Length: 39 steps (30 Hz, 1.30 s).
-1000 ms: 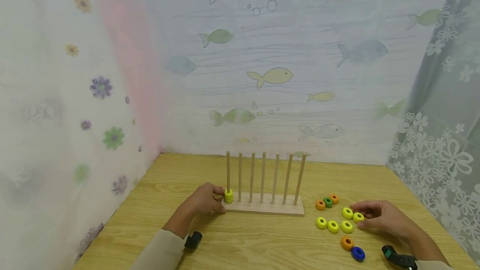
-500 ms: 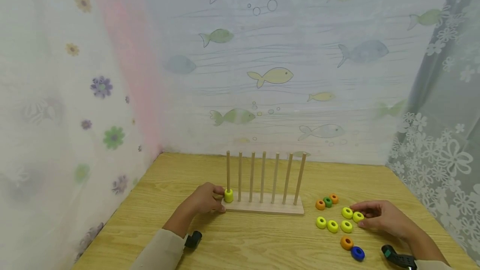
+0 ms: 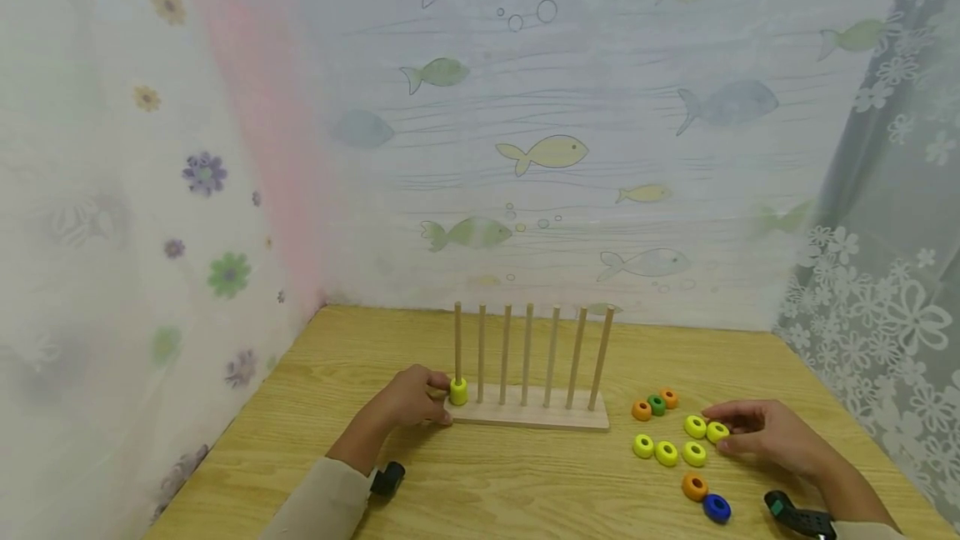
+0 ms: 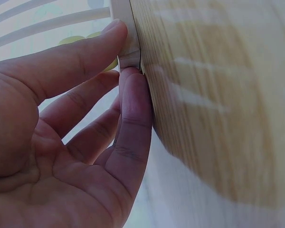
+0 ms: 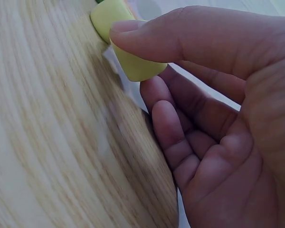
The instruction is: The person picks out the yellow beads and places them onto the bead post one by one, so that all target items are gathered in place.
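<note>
A wooden peg stand with a row of upright pegs stands mid-table. Yellow beads sit at the foot of its leftmost peg. My left hand grips the left end of the base; in the left wrist view the thumb lies on one face and fingers curl at its end. On the right, my right hand pinches a yellow bead between thumb and fingers, at the table surface. Beside it lies another yellow bead, with several more yellow ones in front.
Two orange beads flank a green bead behind the yellow group. Nearer the front lie an orange bead and a blue bead. Fish-printed curtain closes off the table's back edge, and flowered cloth hangs at left.
</note>
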{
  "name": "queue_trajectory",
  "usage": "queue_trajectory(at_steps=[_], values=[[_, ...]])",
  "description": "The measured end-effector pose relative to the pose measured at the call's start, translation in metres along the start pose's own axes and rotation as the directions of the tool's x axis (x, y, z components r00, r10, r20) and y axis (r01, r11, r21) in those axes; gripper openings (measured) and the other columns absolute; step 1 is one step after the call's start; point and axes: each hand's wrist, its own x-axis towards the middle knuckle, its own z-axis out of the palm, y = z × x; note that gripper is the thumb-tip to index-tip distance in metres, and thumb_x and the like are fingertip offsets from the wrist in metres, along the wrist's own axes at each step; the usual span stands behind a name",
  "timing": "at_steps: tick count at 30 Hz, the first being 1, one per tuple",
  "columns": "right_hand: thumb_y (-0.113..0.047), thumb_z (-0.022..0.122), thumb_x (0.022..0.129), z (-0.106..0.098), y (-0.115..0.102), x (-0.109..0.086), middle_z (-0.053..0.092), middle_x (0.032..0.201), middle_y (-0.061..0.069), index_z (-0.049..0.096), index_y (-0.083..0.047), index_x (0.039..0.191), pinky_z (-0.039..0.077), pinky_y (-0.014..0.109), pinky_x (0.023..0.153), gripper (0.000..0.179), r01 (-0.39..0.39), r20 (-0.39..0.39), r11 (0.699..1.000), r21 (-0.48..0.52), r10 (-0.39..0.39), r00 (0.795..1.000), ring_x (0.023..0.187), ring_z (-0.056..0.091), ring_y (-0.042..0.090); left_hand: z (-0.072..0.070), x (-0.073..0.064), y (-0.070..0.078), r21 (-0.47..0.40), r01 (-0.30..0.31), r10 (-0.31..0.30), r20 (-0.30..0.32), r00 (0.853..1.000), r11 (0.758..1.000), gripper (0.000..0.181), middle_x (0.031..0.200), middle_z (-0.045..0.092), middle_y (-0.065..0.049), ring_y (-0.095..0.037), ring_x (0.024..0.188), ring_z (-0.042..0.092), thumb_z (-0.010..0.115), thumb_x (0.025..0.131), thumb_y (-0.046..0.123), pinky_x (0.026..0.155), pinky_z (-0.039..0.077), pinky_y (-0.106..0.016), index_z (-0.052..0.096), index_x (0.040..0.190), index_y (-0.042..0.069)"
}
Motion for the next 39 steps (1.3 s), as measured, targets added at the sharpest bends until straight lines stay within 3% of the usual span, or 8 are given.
queue_trajectory(at_steps=[18,28,33,39], values=[[-0.022,0.077,0.095,-0.004,-0.012,-0.002,0.066,0.132,0.025,0.064,0.003,0.137,0.058,0.025,0.080,0.050,0.032,-0.060,0.998,-0.057,-0.035,0.998,0.099,0.065,-0.004,0.000,0.000,0.002,0.001,-0.003,0.003,-0.001,1.000,1.000,0.053,0.146,0.058,-0.023,-0.039,0.121,0.066,0.089,0.080,0.007,0.079,0.062,-0.041,0.072,0.130,0.005],[-0.015,0.073,0.098,-0.007,-0.022,-0.002,0.068,0.128,0.024,0.061,0.007,0.137,0.061,0.029,0.078,0.047,0.104,-0.066,0.994,-0.044,-0.106,0.992,0.099,0.068,0.001,0.001,0.000,0.001,-0.027,0.018,-0.018,-0.001,1.000,0.999,0.058,0.145,0.058,-0.025,-0.038,0.119,0.067,0.089,0.080,0.006,0.076,0.062,-0.041,0.068,0.134,0.002],[-0.018,0.073,0.098,-0.006,-0.030,-0.001,0.067,0.130,0.026,0.064,0.005,0.135,0.059,0.024,0.079,0.045,0.098,-0.118,0.991,-0.093,-0.109,0.987,0.099,0.065,-0.007,0.001,0.002,-0.001,-0.024,0.013,-0.013,0.000,1.000,1.000,0.058,0.146,0.057,-0.025,-0.038,0.119,0.067,0.089,0.080,0.007,0.078,0.062,-0.041,0.069,0.134,0.002],[-0.022,0.075,0.098,-0.002,-0.047,-0.001,0.069,0.128,0.022,0.066,0.001,0.134,0.059,0.025,0.078,0.044,0.092,-0.164,0.988,-0.128,-0.112,0.980,0.097,0.066,-0.003,-0.001,0.003,-0.001,-0.008,0.009,-0.009,0.005,1.000,1.000,0.057,0.146,0.058,-0.024,-0.037,0.118,0.067,0.090,0.080,0.007,0.080,0.062,-0.041,0.069,0.133,0.002]])
